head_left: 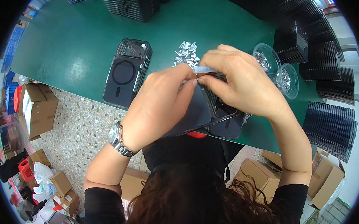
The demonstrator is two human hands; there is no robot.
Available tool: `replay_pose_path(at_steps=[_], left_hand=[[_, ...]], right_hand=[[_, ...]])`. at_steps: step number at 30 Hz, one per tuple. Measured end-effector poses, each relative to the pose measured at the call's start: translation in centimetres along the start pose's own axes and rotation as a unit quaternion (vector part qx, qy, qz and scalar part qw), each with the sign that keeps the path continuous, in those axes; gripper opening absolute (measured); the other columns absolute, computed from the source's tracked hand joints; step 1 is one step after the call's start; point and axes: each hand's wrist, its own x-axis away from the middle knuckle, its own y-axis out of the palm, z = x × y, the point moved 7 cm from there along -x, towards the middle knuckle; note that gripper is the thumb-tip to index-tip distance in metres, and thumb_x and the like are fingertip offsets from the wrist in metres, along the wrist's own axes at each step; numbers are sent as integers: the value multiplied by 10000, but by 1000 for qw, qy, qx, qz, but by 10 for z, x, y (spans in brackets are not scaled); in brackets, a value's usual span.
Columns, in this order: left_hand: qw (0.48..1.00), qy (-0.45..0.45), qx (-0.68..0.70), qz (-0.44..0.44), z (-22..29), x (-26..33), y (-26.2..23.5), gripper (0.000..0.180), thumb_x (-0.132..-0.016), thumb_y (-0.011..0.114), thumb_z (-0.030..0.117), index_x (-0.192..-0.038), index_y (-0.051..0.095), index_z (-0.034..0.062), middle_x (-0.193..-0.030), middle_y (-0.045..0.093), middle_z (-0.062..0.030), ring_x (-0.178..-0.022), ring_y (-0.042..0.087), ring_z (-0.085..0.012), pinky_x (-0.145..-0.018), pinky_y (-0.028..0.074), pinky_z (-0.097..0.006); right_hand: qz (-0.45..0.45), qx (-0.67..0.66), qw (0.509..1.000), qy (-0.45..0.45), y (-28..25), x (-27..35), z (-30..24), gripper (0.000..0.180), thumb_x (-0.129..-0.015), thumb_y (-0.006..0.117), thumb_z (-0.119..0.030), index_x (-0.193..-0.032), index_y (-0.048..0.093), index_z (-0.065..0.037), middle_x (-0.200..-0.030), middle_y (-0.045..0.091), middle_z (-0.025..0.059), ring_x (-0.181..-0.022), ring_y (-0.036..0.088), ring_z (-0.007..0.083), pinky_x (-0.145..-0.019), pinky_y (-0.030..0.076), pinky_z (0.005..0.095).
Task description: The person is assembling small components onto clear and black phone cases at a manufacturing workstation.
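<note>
A dark phone case [193, 113] with a raised camera frame is tilted between my hands at the table's near edge. My left hand [156, 99], with a metal watch on its wrist, is closed, thumb and forefinger pinched at the case's upper edge. Facing it, my right hand [240, 80] is closed too, its thumb and bent forefinger meeting the left fingertips there. A pale bluish strip [205, 69] shows between the fingers; its kind is unclear. Just beyond lies a pile of small silvery-white pieces [186, 53]. Fingers cover the contact point.
Another phone case [124, 74] with a ring mark lies on the green table [78, 48] to the left. A further case [229, 127] lies under the held one. Two clear tubs [289, 82] of small metal pieces stand right. Stacked black trays [330, 124] line the far and right sides.
</note>
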Motion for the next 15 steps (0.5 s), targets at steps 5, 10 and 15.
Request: replay_pose_path(at_steps=[5,10,15], left_hand=[[996,-8,-85,-5,2,0,1,124,-958,684,75,-1023,628,-14,-851,659,-185,-760,640,-368,-665,498,-367],[995,12,-102,2,7,1,3,103,-954,683,84,-989,621,9,-843,644,-177,-788,654,-378,-686,516,-401],[988,12,-156,3,15,0,3,103,-960,690,90,-1002,627,21,-842,647,-175,-792,663,-376,-694,525,-416]], right_hand=[[-8,12,1000,-20,-1,5,-1,169,-886,701,-157,-983,713,-19,-919,688,189,-946,653,408,-809,536,502],[0,154,984,-89,-2,22,-17,196,-930,690,-163,-1055,688,-12,-1021,666,110,-1040,655,298,-783,571,448],[22,184,980,-74,5,25,-19,127,-908,693,-144,-948,655,-29,-880,650,89,-790,681,285,-673,578,406]])
